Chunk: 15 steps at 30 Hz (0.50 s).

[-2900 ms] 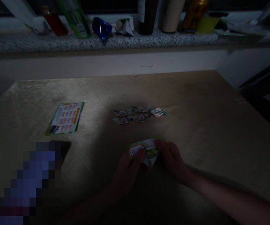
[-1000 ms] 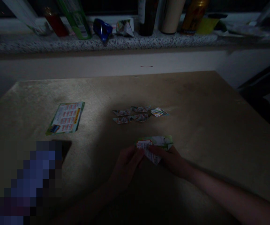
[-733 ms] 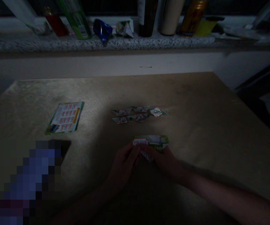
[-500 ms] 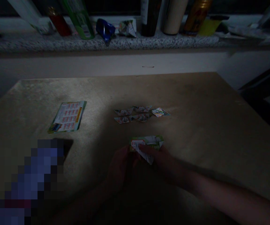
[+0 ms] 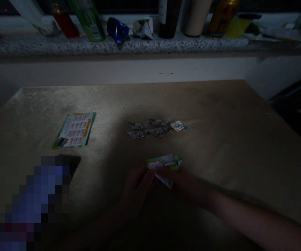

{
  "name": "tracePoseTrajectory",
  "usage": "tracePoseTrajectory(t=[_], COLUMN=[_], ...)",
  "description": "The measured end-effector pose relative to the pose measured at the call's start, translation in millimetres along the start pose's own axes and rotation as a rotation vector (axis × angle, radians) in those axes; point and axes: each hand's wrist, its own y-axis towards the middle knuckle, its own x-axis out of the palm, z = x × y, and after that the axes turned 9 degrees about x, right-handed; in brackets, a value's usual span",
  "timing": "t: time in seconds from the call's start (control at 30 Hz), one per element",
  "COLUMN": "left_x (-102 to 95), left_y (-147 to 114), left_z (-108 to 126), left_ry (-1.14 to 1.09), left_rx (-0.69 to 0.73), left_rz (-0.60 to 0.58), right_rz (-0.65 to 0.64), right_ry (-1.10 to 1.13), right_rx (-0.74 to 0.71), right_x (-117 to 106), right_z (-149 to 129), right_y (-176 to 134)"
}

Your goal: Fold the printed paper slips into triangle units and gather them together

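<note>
A partly folded sheet of printed paper (image 5: 169, 161), green and white, is held between my two hands near the front of the table. My left hand (image 5: 137, 184) grips its left side, thumb on top near the red-edged print. From the right, my right hand (image 5: 179, 177) pinches the sheet, with fingers lying across its lower part. A folded corner points down between the hands. Beyond them lie several small folded paper boats (image 5: 159, 131) in two rows. A diamond-shaped folded paper (image 5: 180, 126) touches or nearly touches their right end. Dim light hides the undersides of my fingers.
A stack of printed sheets (image 5: 74, 130) lies at the left of the table (image 5: 218, 115). Nearer me on that side is a pixelated blue shape (image 5: 38, 195). Bottles, a blue crumpled wrapper (image 5: 117, 30) and other items stand along the speckled sill (image 5: 140, 45).
My left thumb has come up over the paper's left part, next to my right fingers. The paper has shifted slightly toward me and tilted. The boats and the stack stay put.
</note>
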Motion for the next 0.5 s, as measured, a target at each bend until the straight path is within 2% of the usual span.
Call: tracePoseTrajectory(t=[0.13, 0.23, 0.37, 0.5], left_x=[-4.1, -5.9, -5.0, -3.8], left_y=[-1, 0, 3, 3], left_z=[-7, -7, -1, 2], left_ry=[0.059, 0.095, 0.166, 0.276], left_rx=[0.01, 0.007, -0.008, 0.048], left_rz=[0.014, 0.016, -0.023, -0.009], right_rz=[0.084, 0.146, 0.204, 0.252], right_ry=[-0.141, -0.22, -0.263, -0.298], right_rx=[-0.054, -0.043, -0.022, -0.051], right_x=[2, 4, 6, 6], right_z=[0, 0, -1, -1], right_y=[-5, -9, -10, -12])
